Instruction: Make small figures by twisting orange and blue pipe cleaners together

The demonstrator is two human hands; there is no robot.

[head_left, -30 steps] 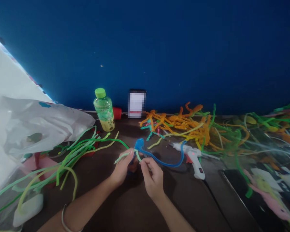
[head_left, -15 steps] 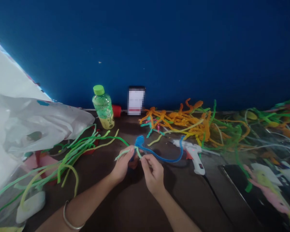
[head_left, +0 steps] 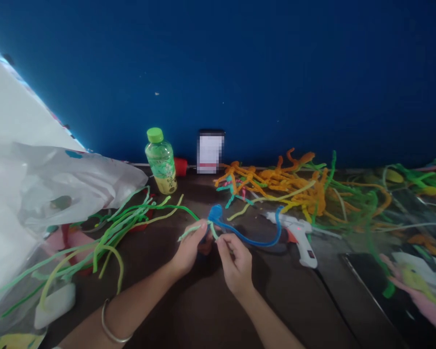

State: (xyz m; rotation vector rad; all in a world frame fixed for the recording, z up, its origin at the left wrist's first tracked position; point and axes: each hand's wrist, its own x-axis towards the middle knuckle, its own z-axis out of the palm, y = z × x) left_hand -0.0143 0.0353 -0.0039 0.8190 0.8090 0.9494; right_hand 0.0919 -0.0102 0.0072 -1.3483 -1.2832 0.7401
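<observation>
Low over the middle of the table, my left hand (head_left: pixel 190 246) pinches a blue pipe-cleaner figure (head_left: pixel 215 213) with a knotted top. A long blue stem (head_left: pixel 254 241) runs from it to the right and curls upward at its end. Through the figure passes a pale green pipe cleaner (head_left: pixel 213 230), one end sticking out left over my left hand. The other end is between the thumb and fingers of my right hand (head_left: pixel 235 259), closed on it. My left fingertips are partly hidden behind the figure.
A glue gun (head_left: pixel 298 235) with a red light lies to the right, its cord trailing forward. Orange pipe-cleaner figures (head_left: pixel 276 179) pile behind it. Green pipe cleaners (head_left: pixel 109 232), a plastic bag (head_left: pixel 83 184) and a drink bottle (head_left: pixel 161 162) are at left. A phone (head_left: pixel 210 151) leans on the wall.
The whole view has shifted slightly, so things appear a little further right. Both hands keep their hold on the blue figure and the pale green pipe cleaner, with hardly any movement.
</observation>
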